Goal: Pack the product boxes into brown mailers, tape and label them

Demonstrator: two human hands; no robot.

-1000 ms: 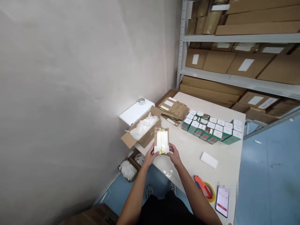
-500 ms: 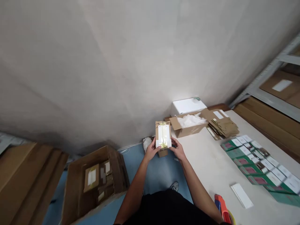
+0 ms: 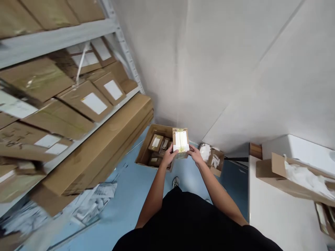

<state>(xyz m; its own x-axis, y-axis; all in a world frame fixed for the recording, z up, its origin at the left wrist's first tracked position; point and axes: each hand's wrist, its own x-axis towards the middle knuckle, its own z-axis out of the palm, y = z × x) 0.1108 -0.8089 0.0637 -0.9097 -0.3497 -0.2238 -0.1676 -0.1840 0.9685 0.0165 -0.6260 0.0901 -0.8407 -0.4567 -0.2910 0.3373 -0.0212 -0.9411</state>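
A small cardboard box (image 3: 180, 139), with white labels and yellowish clear tape across its face, is held up in front of me. Fingers of my left hand (image 3: 169, 155) grip its lower left corner, thumb on the front. At the lower right corner my right hand (image 3: 195, 154) holds it the same way. Below and to the left, on the floor, stands a large open carton (image 3: 142, 153) containing several smaller taped boxes (image 3: 156, 142). The held box covers part of that carton's right side.
Shelving (image 3: 110, 26) stacked with labelled cartons fills the left, with long cartons (image 3: 104, 143) beneath. Small open boxes (image 3: 217, 162) with white packing sit on the floor. At right, a white table (image 3: 277, 205) carries an open carton (image 3: 288, 179). Crumpled plastic (image 3: 96, 202) lies lower left.
My view has swung left, bringing the shelving in and moving the table to the right edge. I have turned toward the large carton, both hands still holding the small box.
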